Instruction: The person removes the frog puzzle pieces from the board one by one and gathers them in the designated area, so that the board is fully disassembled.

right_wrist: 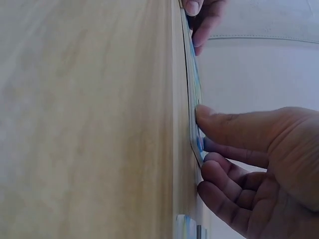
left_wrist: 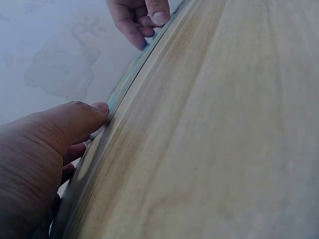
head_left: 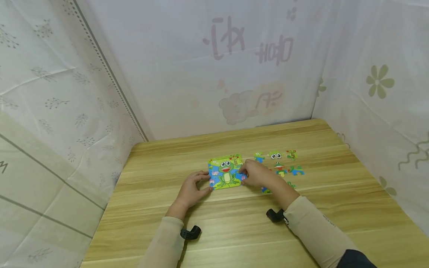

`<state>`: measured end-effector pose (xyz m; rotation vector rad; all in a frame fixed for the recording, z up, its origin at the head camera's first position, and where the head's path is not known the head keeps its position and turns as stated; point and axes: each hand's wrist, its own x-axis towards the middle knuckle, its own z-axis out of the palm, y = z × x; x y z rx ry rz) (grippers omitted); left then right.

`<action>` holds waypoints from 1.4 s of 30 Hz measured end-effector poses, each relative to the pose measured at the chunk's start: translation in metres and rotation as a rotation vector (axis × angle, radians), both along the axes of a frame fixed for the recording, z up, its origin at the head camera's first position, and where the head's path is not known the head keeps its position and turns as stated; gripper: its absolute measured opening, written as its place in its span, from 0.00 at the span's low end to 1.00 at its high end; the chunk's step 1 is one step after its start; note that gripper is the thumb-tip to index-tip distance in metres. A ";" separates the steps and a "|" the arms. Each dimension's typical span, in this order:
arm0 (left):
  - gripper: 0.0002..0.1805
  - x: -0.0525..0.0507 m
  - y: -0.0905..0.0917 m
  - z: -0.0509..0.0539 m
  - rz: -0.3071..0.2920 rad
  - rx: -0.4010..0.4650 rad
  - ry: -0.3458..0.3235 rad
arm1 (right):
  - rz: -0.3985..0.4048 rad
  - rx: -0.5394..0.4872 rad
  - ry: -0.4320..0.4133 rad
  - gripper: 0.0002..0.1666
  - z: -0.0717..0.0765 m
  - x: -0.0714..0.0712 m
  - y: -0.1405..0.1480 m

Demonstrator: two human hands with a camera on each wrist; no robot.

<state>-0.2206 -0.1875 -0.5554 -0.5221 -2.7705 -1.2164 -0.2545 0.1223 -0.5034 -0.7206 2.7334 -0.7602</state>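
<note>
A rectangular frog puzzle board (head_left: 227,175) lies on the table, its picture showing a green frog on blue and yellow-green. At its left edge my left hand (head_left: 192,190) grips the near corner, thumb (left_wrist: 94,115) on the near side and fingers beyond. On the opposite side my right hand (head_left: 257,174) holds the board's right edge. In the right wrist view the right thumb (right_wrist: 229,127) touches the near side, and the fingers (right_wrist: 227,191) curl at the corner. Loose puzzle pieces (head_left: 280,169) lie to the right, some partly hidden by the right hand and forearm.
The wood-grain table (head_left: 161,156) carries everything. Several pieces, among them one with frog eyes (head_left: 276,155) and a blue-green one (head_left: 296,170), lie spread near the right forearm. Printed cloth (head_left: 187,74) hangs behind and at both sides.
</note>
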 end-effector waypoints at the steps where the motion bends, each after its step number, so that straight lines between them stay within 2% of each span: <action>1: 0.23 0.000 0.000 0.000 -0.001 0.000 0.000 | -0.008 -0.007 -0.010 0.23 0.000 0.000 0.000; 6: 0.23 0.000 -0.001 -0.001 -0.003 0.000 0.000 | -0.042 -0.054 -0.056 0.23 -0.002 -0.001 0.001; 11: 0.23 -0.001 -0.001 -0.002 -0.009 0.005 0.008 | -0.067 -0.108 -0.062 0.23 -0.003 -0.001 0.001; 16: 0.23 -0.001 -0.001 -0.002 -0.009 0.002 0.014 | -0.082 -0.152 -0.064 0.19 -0.003 0.000 0.000; 27: 0.23 -0.001 -0.001 -0.001 -0.010 0.006 0.004 | -0.113 -0.176 -0.069 0.07 -0.001 -0.002 0.000; 42: 0.24 0.000 0.000 -0.001 -0.001 -0.006 0.002 | -0.134 -0.287 -0.106 0.02 -0.002 -0.004 0.009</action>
